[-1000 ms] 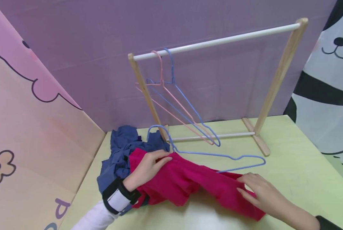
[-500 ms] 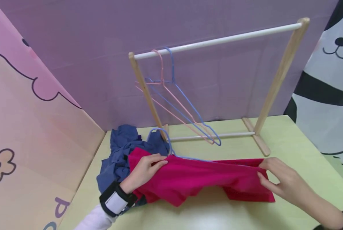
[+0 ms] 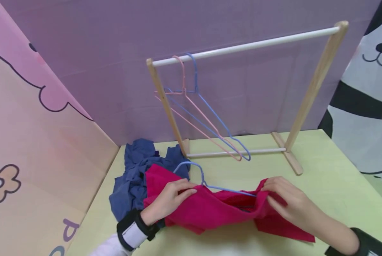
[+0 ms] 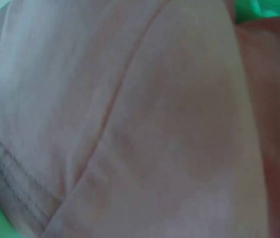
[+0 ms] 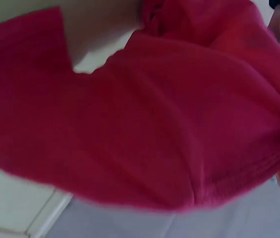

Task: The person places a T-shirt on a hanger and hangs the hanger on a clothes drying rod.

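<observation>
A crimson short-sleeved shirt [image 3: 210, 217] spreads over the near part of the table, its upper edge gaping. A blue hanger [image 3: 221, 188] goes into that opening; its hook and part of one arm stay outside, the rest hidden in cloth. At the hook's base, my left hand [image 3: 173, 199] pinches the shirt's edge between thumb and fingers. My right hand [image 3: 285, 199] grips the opening's edge on the right, beside the hanger's arm. Cloth fills the left wrist view, where a shirt seam [image 4: 115, 94] shows. In the right wrist view, the shirt [image 5: 145, 119] hangs in folds.
A crumpled dark blue garment [image 3: 131, 185] lies left of the shirt, partly under it. Behind stands a wooden rack with a white rail [image 3: 258, 44]. A pink hanger [image 3: 207, 124] and another blue hanger [image 3: 223, 122] hang at its left end.
My right hand first moved right and up, stretching the shirt's edge, then back left, and the opening now gapes. The hanger's hook has come lower and nearer; its right end has gone inside the shirt.
</observation>
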Demonstrator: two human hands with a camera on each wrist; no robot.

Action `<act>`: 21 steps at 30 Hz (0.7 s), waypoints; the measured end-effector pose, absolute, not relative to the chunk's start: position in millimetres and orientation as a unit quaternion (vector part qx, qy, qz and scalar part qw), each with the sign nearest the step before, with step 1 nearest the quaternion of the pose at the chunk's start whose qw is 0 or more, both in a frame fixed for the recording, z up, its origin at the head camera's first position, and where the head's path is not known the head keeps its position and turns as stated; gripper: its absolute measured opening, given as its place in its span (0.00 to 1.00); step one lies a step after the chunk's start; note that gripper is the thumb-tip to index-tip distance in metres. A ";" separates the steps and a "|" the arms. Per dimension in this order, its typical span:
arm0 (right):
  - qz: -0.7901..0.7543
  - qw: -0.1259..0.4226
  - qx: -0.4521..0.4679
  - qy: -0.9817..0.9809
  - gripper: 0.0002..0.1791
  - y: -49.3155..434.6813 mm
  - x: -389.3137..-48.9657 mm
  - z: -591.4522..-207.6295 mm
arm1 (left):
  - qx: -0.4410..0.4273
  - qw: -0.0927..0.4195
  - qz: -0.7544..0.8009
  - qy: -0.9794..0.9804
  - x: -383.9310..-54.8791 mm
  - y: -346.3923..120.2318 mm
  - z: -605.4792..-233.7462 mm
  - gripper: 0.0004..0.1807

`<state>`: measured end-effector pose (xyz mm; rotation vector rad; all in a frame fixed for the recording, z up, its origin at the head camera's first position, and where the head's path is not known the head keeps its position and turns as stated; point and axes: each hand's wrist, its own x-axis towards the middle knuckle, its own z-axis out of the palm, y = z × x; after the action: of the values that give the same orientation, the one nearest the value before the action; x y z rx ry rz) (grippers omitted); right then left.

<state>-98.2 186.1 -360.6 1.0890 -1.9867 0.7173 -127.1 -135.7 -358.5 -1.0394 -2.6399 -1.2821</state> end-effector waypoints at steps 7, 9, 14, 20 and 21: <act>0.324 0.371 0.456 -0.742 0.16 170.8 -97.1 -363.0 | -0.314 0.003 -0.438 -0.842 -124.1 -125.4 -362.5 0.11; 0.332 0.365 0.450 -0.744 0.16 170.5 -98.4 -368.1 | -0.315 0.007 -0.443 -0.839 -123.5 -123.3 -363.9 0.11; 0.338 0.311 0.389 -0.798 0.24 177.3 -100.4 -384.8 | -0.333 0.023 -0.451 -0.827 -122.5 -119.8 -365.6 0.11; 0.325 0.229 0.307 -0.865 0.24 184.8 -97.4 -393.4 | -0.359 0.043 -0.455 -0.814 -122.8 -118.5 -369.1 0.10; 0.327 0.215 0.301 -0.870 0.23 185.6 -96.2 -393.8 | -0.359 0.045 -0.454 -0.814 -123.1 -118.3 -369.8 0.10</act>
<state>-96.2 185.6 -393.8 0.8347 -2.4115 0.9074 -123.1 -118.3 -369.8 -1.0969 -2.4877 -1.3865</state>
